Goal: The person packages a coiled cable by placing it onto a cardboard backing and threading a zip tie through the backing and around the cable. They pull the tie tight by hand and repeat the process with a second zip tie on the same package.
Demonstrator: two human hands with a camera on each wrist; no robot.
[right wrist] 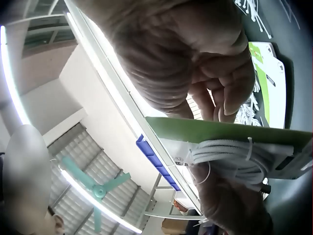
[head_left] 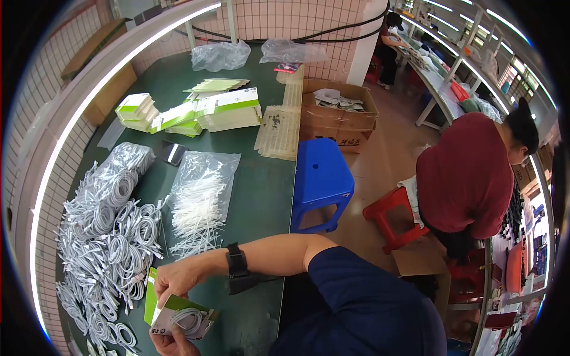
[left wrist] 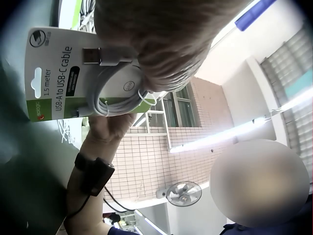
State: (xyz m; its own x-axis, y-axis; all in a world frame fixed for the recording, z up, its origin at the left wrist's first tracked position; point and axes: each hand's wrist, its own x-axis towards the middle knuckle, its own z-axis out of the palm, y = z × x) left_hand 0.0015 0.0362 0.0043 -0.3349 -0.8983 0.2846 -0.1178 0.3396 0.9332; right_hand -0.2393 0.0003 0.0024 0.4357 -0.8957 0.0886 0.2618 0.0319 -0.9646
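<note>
My left hand [head_left: 173, 344] grips a white-and-green packaging card [left wrist: 73, 83], its thumb lying over the coiled white cable [head_left: 189, 320] on the card's front. The print reads "USB-A to USB-C cable" and "1.5 meter". A thin white tie [right wrist: 249, 147] loops the coil. At the card's upper edge, my right hand [head_left: 178, 277] has its fingers curled and pinches the edge; part of its grip is hidden behind the card. Another green-and-white card [right wrist: 274, 88] lies on the table beside my hands, partly covered by them in the head view.
Bundled white cables [head_left: 113, 231] heap along the table's left side. A clear bag of white ties [head_left: 199, 199] lies beyond my right forearm. Stacked green-and-white cards [head_left: 228, 110] sit farther back. A blue stool [head_left: 323, 175], a cardboard box [head_left: 338, 121] and a seated person [head_left: 469, 172] are rightward.
</note>
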